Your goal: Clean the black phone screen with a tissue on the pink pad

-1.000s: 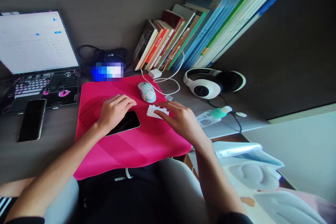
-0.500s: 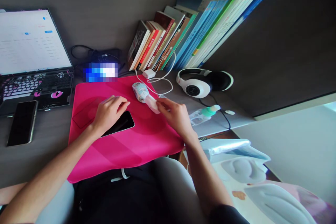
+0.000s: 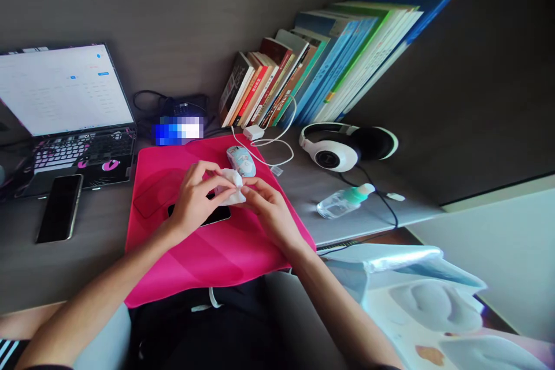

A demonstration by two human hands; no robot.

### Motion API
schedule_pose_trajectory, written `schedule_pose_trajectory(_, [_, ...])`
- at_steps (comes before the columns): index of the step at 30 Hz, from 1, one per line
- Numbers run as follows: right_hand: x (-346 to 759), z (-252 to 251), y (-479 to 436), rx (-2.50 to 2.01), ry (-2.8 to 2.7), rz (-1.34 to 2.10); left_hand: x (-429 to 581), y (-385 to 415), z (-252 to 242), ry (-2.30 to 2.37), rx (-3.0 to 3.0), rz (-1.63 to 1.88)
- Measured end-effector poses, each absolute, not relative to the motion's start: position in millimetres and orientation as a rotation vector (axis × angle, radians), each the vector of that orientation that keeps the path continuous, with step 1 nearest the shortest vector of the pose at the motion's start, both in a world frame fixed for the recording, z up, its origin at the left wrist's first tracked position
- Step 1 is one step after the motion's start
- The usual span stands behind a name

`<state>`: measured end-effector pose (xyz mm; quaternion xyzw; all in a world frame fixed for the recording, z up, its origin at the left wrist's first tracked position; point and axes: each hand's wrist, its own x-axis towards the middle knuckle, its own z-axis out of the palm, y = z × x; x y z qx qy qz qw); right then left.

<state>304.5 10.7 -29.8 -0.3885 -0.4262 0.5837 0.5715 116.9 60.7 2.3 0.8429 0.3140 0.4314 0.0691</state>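
Note:
Both my hands meet over the pink mat [image 3: 208, 254] and pinch a small crumpled white wipe [image 3: 230, 189] between their fingertips. My left hand [image 3: 195, 199] grips its left side, my right hand [image 3: 264, 208] its right side. Under my left hand a dark phone [image 3: 214, 217] lies flat on the mat, mostly covered. A patterned light-blue mouse [image 3: 241, 160] sits just behind the wipe.
An open laptop [image 3: 65, 104] stands at the left, with a second phone [image 3: 59, 207] in front of it. Leaning books [image 3: 312, 69], white headphones [image 3: 342, 147], a white charger cable [image 3: 269, 144] and a small clear bottle with a green cap [image 3: 342, 201] lie to the right.
My right hand picked the white wipe off the mat and brought it left. My left hand lifted from the phone and took hold of the wipe too.

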Motion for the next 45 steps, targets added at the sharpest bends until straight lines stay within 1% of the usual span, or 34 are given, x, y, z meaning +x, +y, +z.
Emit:
schedule_pose_trajectory(5, [303, -33, 13, -0.846, -0.976, 1.486, 119, 64, -4, 0.949, 2.34, 1.236])
schedule_pose_trajectory(10, [301, -31, 13, -0.863, -0.941, 1.471, 122, 66, -12, 0.87, 2.183, 1.196])
schedule_pose_trajectory(15, [301, -32, 13, -0.853, -0.91, 1.482, 123, 66, -17, 0.92, 2.053, 1.149])
schedule_pose_trajectory(20, [301, -34, 13, -0.787, -0.855, 1.481, 122, 63, -16, 0.952, 2.142, 1.162])
schedule_pose_trajectory(26, [300, -32, 12, -0.791, -0.817, 1.489, 115, 57, -11, 0.795, 2.689, 1.179])
schedule_pose_trajectory(38, [307, -38, 20, -0.723, -0.685, 1.569, 111, 63, -4, 0.675, 2.922, 1.137])
schedule_pose_trajectory(42, [309, -37, 21, -0.731, -0.674, 1.573, 111, 65, -4, 0.64, 3.037, 1.0])
schedule_pose_trajectory(45, [307, -36, 20, -0.731, -0.697, 1.611, 110, 65, -2, 0.717, 3.069, 0.951])
